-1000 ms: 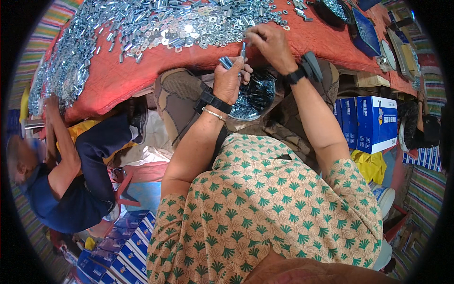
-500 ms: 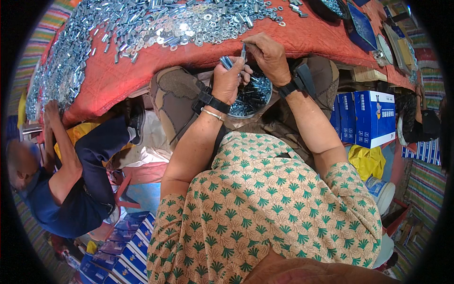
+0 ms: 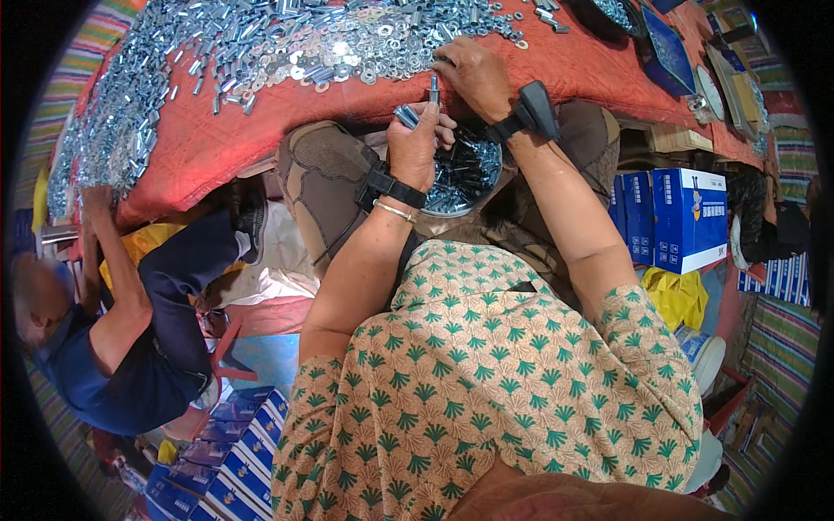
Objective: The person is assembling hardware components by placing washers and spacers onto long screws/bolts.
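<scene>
My left hand [image 3: 413, 143] is closed around several metal bolts [image 3: 405, 115]. One bolt with a sleeve on it [image 3: 433, 89] stands upright from its fingertips, threaded end up. My right hand [image 3: 478, 74] reaches over the edge of the red cloth, its fingers bent and drawn together at the rim of a spread of nuts and washers [image 3: 373, 54]; whatever is between the fingertips is hidden. Below my hands, between my knees, sits a round bowl [image 3: 460, 210] filled with dark, shiny bolts.
Loose metal sleeves [image 3: 130, 113] are heaped along the left of the red-covered table [image 3: 217, 148]. A blue tray [image 3: 665, 52] and a dark pan [image 3: 608, 17] stand at the far right. Blue boxes [image 3: 691, 217] are at my right. Another person [image 3: 113, 347] works at the left.
My right hand has left the upright bolt in my left hand and moved up and left to the nuts and washers. My left hand has barely moved.
</scene>
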Available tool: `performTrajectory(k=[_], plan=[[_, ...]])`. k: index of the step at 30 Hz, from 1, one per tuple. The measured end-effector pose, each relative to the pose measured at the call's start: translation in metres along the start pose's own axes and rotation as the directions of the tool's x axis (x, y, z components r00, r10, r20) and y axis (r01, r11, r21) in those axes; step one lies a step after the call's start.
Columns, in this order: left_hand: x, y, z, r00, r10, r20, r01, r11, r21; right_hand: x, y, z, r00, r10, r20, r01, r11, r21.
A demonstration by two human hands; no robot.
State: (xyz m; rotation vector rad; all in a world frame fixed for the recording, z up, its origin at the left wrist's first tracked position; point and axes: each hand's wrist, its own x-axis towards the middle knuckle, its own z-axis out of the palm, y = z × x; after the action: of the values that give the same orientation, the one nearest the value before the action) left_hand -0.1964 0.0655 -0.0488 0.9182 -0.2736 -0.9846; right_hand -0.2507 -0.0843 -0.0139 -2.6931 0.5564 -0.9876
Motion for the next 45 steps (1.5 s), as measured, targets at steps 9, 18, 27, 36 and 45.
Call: performTrajectory(k=[9,18,27,36,45], plan=[[0.002,-0.001,0.001,1.000,-0.005,0.000,0.005,1.000,-0.001,0.002,0.004,-0.005,0.988,0.055,-0.147,-0.012,0.960,0.280],[0.001,-0.002,0.003,0.996,-0.041,0.084,0.045,0.998,-0.045,-0.021,-0.016,-0.030,0.993,-0.115,-0.029,0.119,0.971,0.207],[0.006,0.000,0.005,0.996,0.027,0.085,-0.028,1.000,0.012,-0.012,0.022,-0.050,0.985,-0.118,-0.125,0.110,0.992,-0.066],[0.003,0.003,0.012,0.991,0.007,0.132,-0.023,0.993,0.117,0.003,0.098,-0.043,0.982,0.164,-0.094,-0.176,0.975,-0.137],[0.004,0.000,0.008,0.983,-0.053,0.174,0.038,0.995,0.089,-0.013,0.028,-0.061,0.857,0.447,0.256,-0.490,0.553,0.674]])
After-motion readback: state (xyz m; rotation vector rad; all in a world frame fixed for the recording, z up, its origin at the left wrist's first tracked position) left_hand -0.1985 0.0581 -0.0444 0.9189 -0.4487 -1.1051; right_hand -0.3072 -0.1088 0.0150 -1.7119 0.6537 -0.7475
